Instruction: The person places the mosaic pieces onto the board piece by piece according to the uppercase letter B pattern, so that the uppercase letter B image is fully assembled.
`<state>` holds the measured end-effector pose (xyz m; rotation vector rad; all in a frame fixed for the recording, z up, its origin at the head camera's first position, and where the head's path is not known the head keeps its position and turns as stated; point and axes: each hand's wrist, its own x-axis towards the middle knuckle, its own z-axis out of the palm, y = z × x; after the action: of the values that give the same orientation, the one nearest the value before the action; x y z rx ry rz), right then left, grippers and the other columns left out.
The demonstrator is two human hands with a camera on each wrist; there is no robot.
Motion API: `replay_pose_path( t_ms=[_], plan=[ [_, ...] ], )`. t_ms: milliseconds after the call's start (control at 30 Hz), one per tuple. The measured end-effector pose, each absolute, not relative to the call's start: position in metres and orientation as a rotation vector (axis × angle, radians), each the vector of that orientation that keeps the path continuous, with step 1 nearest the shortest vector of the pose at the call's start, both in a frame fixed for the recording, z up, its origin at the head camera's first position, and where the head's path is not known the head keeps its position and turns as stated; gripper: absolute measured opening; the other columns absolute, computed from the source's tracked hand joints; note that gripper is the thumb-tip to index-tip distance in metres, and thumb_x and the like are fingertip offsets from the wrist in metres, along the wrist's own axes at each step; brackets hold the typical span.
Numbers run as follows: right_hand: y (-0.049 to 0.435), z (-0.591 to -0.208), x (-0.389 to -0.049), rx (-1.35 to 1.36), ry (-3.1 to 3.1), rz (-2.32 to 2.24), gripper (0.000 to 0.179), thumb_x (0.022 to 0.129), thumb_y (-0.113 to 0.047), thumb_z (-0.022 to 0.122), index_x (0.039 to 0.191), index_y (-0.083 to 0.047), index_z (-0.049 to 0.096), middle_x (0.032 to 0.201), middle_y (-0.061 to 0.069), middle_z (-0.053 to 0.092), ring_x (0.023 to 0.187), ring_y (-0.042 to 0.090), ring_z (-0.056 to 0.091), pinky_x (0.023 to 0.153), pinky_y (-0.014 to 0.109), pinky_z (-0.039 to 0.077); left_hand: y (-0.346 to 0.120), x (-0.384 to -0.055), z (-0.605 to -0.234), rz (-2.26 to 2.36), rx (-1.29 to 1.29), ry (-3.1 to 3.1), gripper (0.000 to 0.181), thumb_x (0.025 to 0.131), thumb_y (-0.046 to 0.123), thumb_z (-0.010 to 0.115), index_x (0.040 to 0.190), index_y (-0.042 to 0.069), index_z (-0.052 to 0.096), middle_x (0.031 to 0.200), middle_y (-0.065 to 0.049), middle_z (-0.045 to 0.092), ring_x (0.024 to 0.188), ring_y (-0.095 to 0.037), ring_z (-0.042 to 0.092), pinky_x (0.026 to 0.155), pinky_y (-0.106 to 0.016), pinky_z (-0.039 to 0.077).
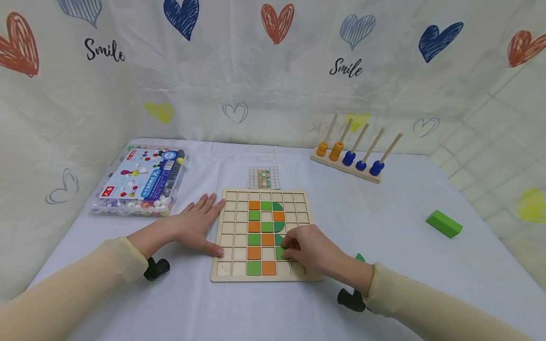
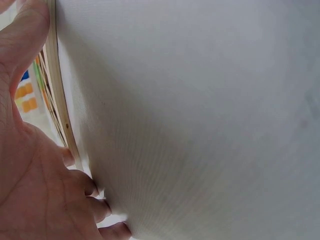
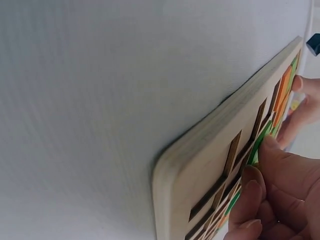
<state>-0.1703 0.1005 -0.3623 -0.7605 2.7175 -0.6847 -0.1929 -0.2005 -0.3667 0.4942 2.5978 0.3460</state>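
A wooden grid board (image 1: 219,265) lies on the table, with orange and green square tiles and several dark green rounded tiles in its middle columns. My right hand (image 1: 313,248) pinches a green tile (image 3: 258,144) between thumb and fingers, over a cell in the board's right half. In the right wrist view this tile stands tilted against the grid. The left hand (image 1: 196,225) is spread at the board's left side, its thumb on the edge and its fingers straight. Behind the board lies a small pattern card (image 1: 263,178) with a coloured grid.
A clear plastic box (image 1: 141,177) of coloured balls sits at the back left. At the back right stands a wooden peg rack (image 1: 346,163) with orange and blue beads. A green block (image 1: 444,224) lies on the right, and a green piece (image 1: 360,257) shows behind my right wrist.
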Motion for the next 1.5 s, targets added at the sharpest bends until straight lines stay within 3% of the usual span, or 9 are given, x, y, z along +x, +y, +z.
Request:
replay_pose_path(
  t_ms=[100, 333, 633, 1100, 1267, 1500],
  plan=[
    [0.102, -0.362, -0.171, -0.773, 2.709, -0.678, 0.008, 0.086, -0.007, 0.081, 0.094, -0.006, 0.079, 0.082, -0.002, 0.072, 0.073, 0.009, 0.056, 0.064, 0.018, 0.050, -0.200, -0.193, -0.366, 0.349, 0.488, 2.596, 0.131, 0.078, 0.072, 0.074, 0.164, 0.002, 0.004, 0.170, -0.029, -0.005, 0.156, -0.051, -0.007, 0.123, -0.070, 0.004],
    [0.111, -0.358, -0.172, -0.797, 2.676, -0.645, 0.014, 0.091, -0.006, 0.076, 0.103, -0.007, 0.081, 0.097, 0.000, 0.078, 0.092, 0.011, 0.067, 0.082, 0.031, 0.061, -0.201, -0.193, -0.367, 0.348, 0.486, 2.596, 0.131, 0.078, 0.071, 0.074, 0.164, 0.001, 0.005, 0.169, -0.029, -0.005, 0.156, -0.051, -0.007, 0.123, -0.070, 0.005],
    [0.157, -0.348, -0.176, -0.719, 2.735, -0.653, 0.016, 0.093, -0.006, 0.073, 0.107, -0.008, 0.079, 0.095, -0.003, 0.074, 0.083, 0.009, 0.059, 0.071, 0.022, 0.053, -0.202, -0.193, -0.368, 0.346, 0.498, 2.597, 0.130, 0.079, 0.071, 0.074, 0.164, 0.002, 0.004, 0.170, -0.028, -0.006, 0.156, -0.050, -0.008, 0.124, -0.069, 0.003],
    [0.249, -0.357, -0.185, -0.558, 2.769, -0.606, 0.019, 0.092, -0.009, 0.074, 0.111, -0.008, 0.076, 0.099, -0.003, 0.074, 0.083, 0.008, 0.059, 0.069, 0.020, 0.052, -0.201, -0.191, -0.366, 0.354, 0.502, 2.602, 0.130, 0.079, 0.070, 0.074, 0.164, 0.001, 0.005, 0.169, -0.029, -0.006, 0.156, -0.051, -0.007, 0.124, -0.069, 0.004],
    [0.264, -0.361, -0.184, -0.625, 2.662, -0.637, 0.025, 0.089, -0.013, 0.078, 0.113, -0.012, 0.075, 0.100, -0.008, 0.071, 0.082, 0.001, 0.056, 0.070, 0.020, 0.051, -0.201, -0.192, -0.366, 0.355, 0.508, 2.602, 0.129, 0.080, 0.069, 0.074, 0.164, 0.001, 0.005, 0.169, -0.030, -0.006, 0.156, -0.051, -0.007, 0.124, -0.069, 0.004],
    [0.269, -0.362, -0.185, -0.666, 2.598, -0.655, 0.029, 0.081, -0.021, 0.086, 0.107, -0.015, 0.075, 0.098, -0.008, 0.068, 0.082, 0.001, 0.053, 0.067, 0.020, 0.049, -0.201, -0.191, -0.366, 0.354, 0.510, 2.603, 0.129, 0.080, 0.069, 0.074, 0.164, 0.001, 0.005, 0.169, -0.029, -0.006, 0.156, -0.051, -0.006, 0.124, -0.070, 0.004]
  ],
)
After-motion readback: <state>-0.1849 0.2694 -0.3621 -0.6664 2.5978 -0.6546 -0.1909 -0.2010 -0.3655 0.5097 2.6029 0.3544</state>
